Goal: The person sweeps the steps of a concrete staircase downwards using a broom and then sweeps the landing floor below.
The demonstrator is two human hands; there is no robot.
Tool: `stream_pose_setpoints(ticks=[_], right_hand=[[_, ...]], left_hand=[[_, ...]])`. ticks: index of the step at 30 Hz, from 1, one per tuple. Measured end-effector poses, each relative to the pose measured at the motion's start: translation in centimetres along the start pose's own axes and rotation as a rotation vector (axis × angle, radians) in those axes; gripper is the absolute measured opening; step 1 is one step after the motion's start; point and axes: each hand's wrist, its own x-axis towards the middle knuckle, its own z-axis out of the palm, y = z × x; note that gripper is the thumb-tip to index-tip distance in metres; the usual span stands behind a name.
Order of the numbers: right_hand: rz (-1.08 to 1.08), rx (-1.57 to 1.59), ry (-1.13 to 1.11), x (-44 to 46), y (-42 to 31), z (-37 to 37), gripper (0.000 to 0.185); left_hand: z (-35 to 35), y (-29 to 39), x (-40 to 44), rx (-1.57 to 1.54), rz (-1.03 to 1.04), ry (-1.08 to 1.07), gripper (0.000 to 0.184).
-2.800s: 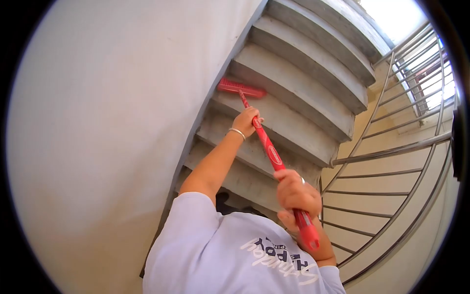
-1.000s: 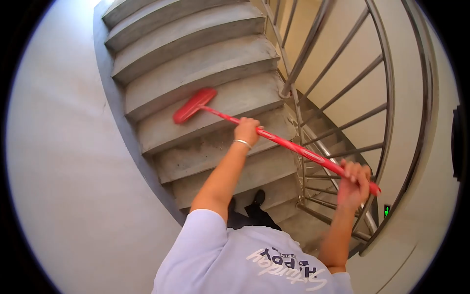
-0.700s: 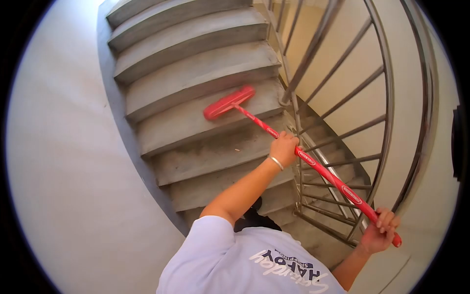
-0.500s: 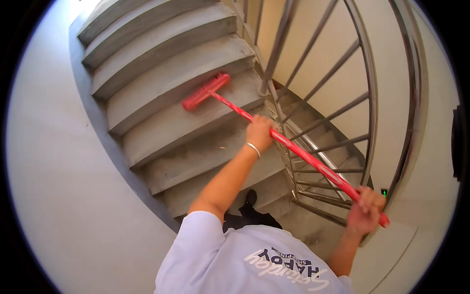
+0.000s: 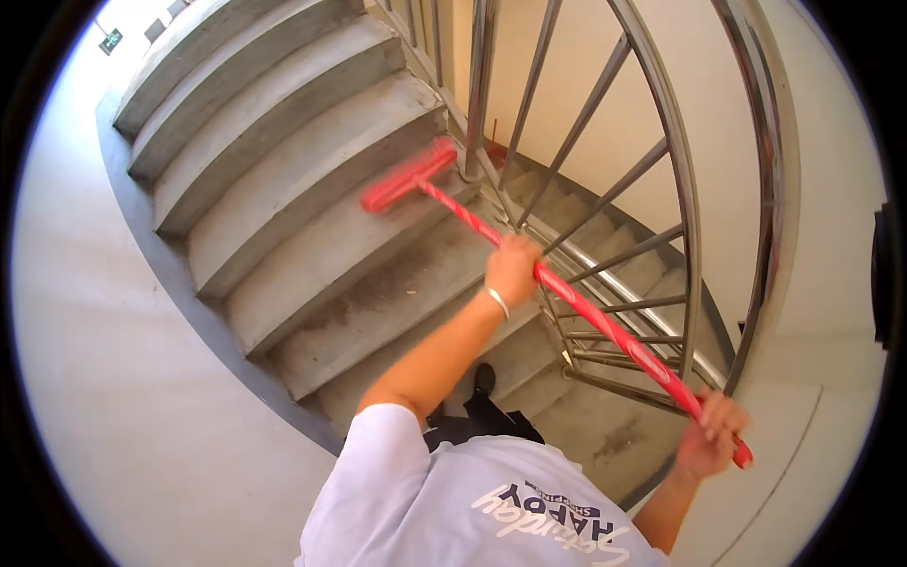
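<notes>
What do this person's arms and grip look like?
Each grip is an ungloved hand: left hand, right hand. A thin, pale bracelet circles the left wrist, and a short, pale sleeve leaves the left forearm bare. No cables show; the right hand is blurred.

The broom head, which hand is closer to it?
Left. The left hand grips the handle partway along, nearer the broom head; the right hand holds near its far end.

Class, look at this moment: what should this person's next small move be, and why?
Probably best: draw the red broom head off its step onto the tread below. It is near the railing, the left hand and right hand grip the handle, and a small pale scrap lies on that lower tread.
</notes>
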Motion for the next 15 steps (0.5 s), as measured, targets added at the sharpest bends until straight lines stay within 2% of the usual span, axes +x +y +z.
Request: stream_pose_setpoints(ticks=[2, 3, 6, 9, 10, 12, 15], right_hand=[[0.025, -0.049, 0.037, 0.7, 4.4, 1.1, 0.016], [0.069, -0.118, 0.069, 1.1, 6.5, 1.7, 0.013], [0.045, -0.051, 0.048, 2.5, 10.2, 0.7, 0.012], [0.181, 0.062, 0.238, 2.4, 8.4, -1.7, 0.016], [0.175, 0.063, 0.243, 1.9, 7.0, -2.3, 0.016], [0.208, 0.050, 0.229, -0.1, 4.3, -3.0, 0.016], [0.224, 0.026, 0.304, -3.8, 1.0, -3.4, 0.017]], left_hand=[[1.8, -3.8, 3.0, 0.036, 0.020, 0.036, 0.018], [2.5, -6.3, 4.5, 0.035, 0.043, -0.011, 0.016], [6.4, -9.1, 6.2, 0.053, 0.054, -0.080, 0.014], [8.1, -7.2, 4.2, 0.091, 0.039, -0.157, 0.013], [7.9, -5.8, 3.0, 0.108, 0.025, -0.200, 0.014], [7.7, -3.7, 0.1, 0.024, 0.011, -0.156, 0.015], [6.3, -0.3, -3.9, 0.052, 0.002, -0.251, 0.017]])
